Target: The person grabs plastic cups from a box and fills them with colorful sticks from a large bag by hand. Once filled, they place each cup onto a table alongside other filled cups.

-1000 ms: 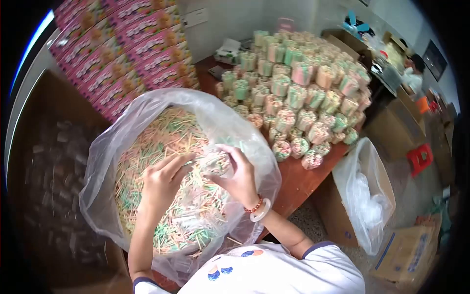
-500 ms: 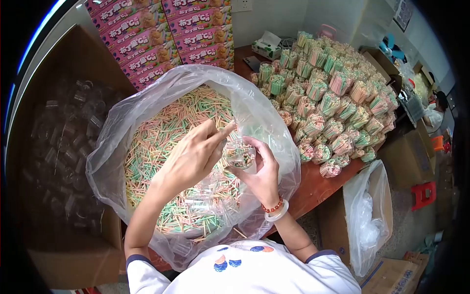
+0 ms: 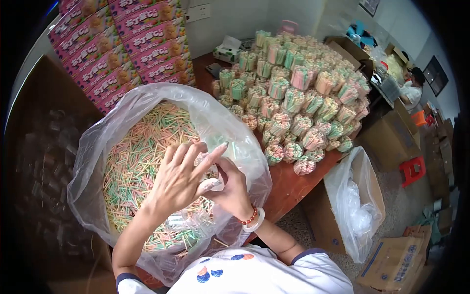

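Observation:
A clear plastic cup [image 3: 214, 172] with short pastel sticks standing in it is above the open plastic bag [image 3: 88, 166]. My right hand [image 3: 231, 190] is wrapped round the cup from the right; a red bead bracelet and a white bangle circle that wrist. Over the cup's left side and top lies my left hand [image 3: 178, 174], its fingers spread and its thumb stretched out beside the cup. Most of the cup is hidden behind it. Loose pink, green and yellow sticks [image 3: 127, 191] fill the bag, and some clear cups [image 3: 183, 223] lie on them near me.
Bundles of pastel sticks [image 3: 293, 98] are heaped on the reddish table [image 3: 289, 188]. Pink printed boxes [image 3: 152, 44] are stacked at the back. A carton of clear cups [image 3: 49, 181] stands left, a bag-lined box [image 3: 352, 206] right. Another person [image 3: 411, 93] is far right.
The view has shifted, so the scene sits differently in it. My left hand has opened its fingers and turned over the cup, which shows less now. My right hand keeps its hold.

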A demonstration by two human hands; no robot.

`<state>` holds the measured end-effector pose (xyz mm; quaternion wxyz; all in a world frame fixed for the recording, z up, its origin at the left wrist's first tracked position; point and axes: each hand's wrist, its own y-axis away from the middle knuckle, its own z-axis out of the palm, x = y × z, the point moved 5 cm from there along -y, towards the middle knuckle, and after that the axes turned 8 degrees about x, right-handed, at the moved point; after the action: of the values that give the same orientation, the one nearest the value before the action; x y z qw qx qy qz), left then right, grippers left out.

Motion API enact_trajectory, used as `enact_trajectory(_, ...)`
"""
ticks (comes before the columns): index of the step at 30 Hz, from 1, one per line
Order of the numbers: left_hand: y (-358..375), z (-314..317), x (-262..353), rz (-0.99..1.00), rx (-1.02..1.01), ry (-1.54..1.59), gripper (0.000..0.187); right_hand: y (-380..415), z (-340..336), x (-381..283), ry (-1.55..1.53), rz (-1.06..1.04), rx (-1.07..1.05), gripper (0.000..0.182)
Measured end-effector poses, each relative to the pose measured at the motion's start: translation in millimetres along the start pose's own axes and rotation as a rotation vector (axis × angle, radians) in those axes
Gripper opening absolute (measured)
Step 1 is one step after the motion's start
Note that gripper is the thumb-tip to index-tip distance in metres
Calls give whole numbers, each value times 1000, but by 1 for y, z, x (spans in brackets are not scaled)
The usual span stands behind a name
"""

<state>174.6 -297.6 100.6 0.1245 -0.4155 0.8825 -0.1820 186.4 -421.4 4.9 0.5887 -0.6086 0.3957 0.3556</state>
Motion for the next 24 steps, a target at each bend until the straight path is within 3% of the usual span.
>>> enact_trajectory(4,-7,22,4,-25,-109,432,69,-5,-32,-9,21,23,-80,78)
enact_trajectory(8,10,-15,-24,-206,69,535,79,-38,-105,-15,-97,128,-77,58)
enact_trajectory(9,17,-21,-33,-270,114,569,80,-55,-118,-12,-3,158,-80,56)
enact_trajectory(10,18,-31,-37,-307,127,558,75,-77,-128,-3,328,-27,-55,57)
enact_trajectory(12,24,-32,-43,-394,105,525,67,-120,-123,11,226,-39,65,61)
enact_trajectory(14,33,-31,-48,-385,83,444,60,-155,-110,32,504,-195,118,64)
enact_trajectory(20,78,-38,-60,-508,39,376,48,-207,-59,107,853,-341,7,60)
enact_trajectory(22,98,-40,-65,-609,17,393,48,-206,-58,114,886,-389,44,62)
enact_trajectory(24,120,-36,-55,-636,-88,334,60,-199,-64,106,967,-411,119,69)
